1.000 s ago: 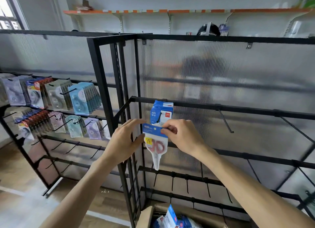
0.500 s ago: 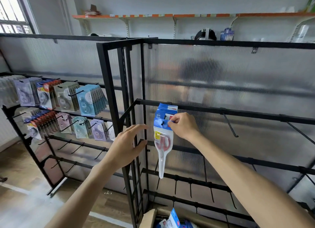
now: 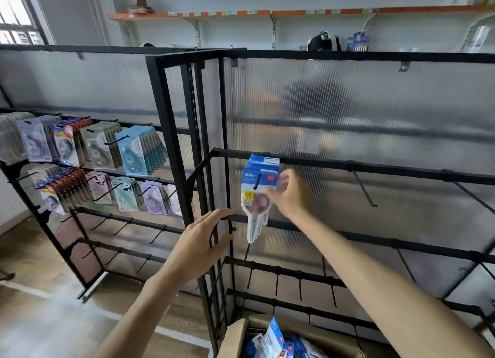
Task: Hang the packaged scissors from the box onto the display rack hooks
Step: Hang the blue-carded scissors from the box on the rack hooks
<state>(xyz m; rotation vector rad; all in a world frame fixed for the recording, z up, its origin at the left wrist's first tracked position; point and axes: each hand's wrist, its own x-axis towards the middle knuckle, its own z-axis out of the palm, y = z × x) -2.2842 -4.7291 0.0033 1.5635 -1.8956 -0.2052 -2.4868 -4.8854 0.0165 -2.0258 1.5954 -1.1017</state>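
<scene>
- A black metal display rack (image 3: 348, 167) with ribbed translucent back panels fills the view; every place below is given relative to it.
- A stack of packaged scissors (image 3: 258, 194), blue cards on top and red handles showing through clear plastic, hangs on the leftmost hook of the rack's upper crossbar, tips pointing down.
- The right hand (image 3: 290, 194) sits just to the right of that hanging stack. Its fingers are loosely spread and blurred; whether the fingertips touch the front pack's edge cannot be told, and nothing is pinched.
- The left hand (image 3: 199, 246) hovers lower, in front of the rack's left corner post, fingers straight and relaxed, holding nothing. The two hands are apart.
- Along the same crossbar, right of the stack, bare black hooks (image 3: 364, 188) jut forward with open room between them; lower bars carry rows of shorter bare hooks.
- At the rack's foot, bottom centre, an open cardboard box (image 3: 235, 339) holds more blue-carded scissor packs (image 3: 273, 341).
- Left of the rack stands a second rack (image 3: 40, 197), its hooks full of correction tape packs (image 3: 134, 154).
- An orange wall shelf (image 3: 267, 12) runs above the rack.
</scene>
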